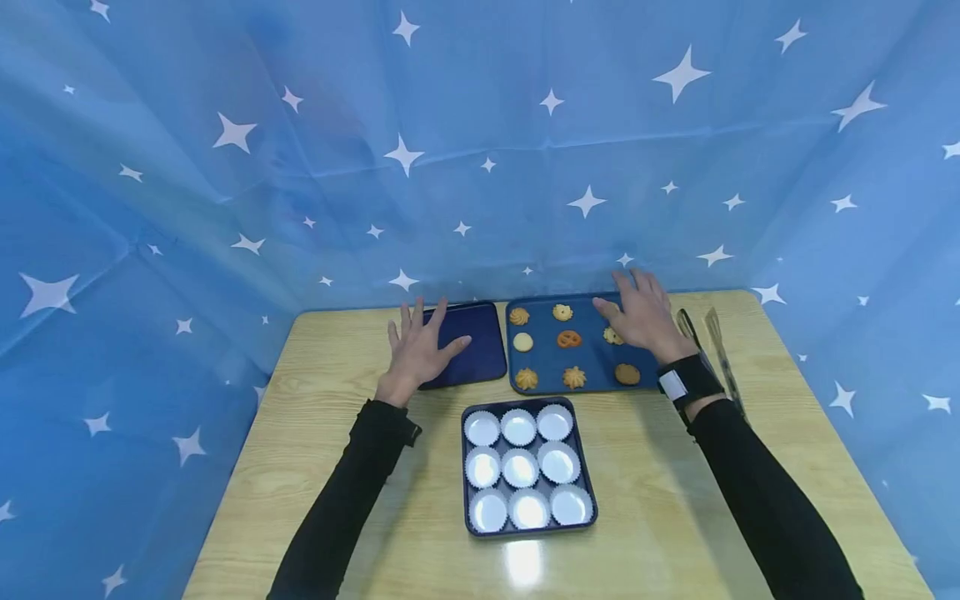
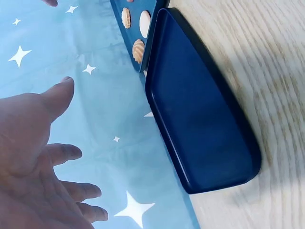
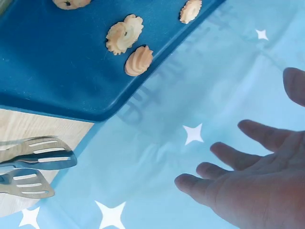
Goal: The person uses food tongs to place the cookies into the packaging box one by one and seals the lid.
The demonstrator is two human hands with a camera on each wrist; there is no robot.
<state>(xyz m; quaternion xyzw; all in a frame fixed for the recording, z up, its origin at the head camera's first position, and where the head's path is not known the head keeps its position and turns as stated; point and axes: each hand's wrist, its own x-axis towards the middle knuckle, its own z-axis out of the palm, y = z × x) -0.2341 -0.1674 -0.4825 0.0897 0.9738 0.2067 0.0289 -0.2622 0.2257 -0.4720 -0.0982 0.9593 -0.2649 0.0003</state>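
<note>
My left hand (image 1: 417, 354), fingers spread and holding nothing, hovers over the left side of a small dark navy tray (image 1: 483, 346). In the left wrist view that tray (image 2: 200, 114) shows a bare inside and a raised rim. Over the right part of a larger blue baking tray (image 1: 543, 358) is my right hand (image 1: 641, 315), its fingers also extended with nothing in them. Several cookies lie spaced out on the larger tray, among them a pretzel-shaped one (image 1: 568, 339), a pale round one (image 1: 522, 342) and a swirled one (image 3: 138, 61). The right hand hides part of this tray.
Nearer me stands a square dark tray (image 1: 588, 492) with rows of white paper cups (image 1: 519, 427). Slotted metal tongs (image 3: 40, 152) lie just right of the cookie tray. A blue star-patterned cloth (image 1: 480, 192) hangs behind the wooden table (image 1: 322, 367).
</note>
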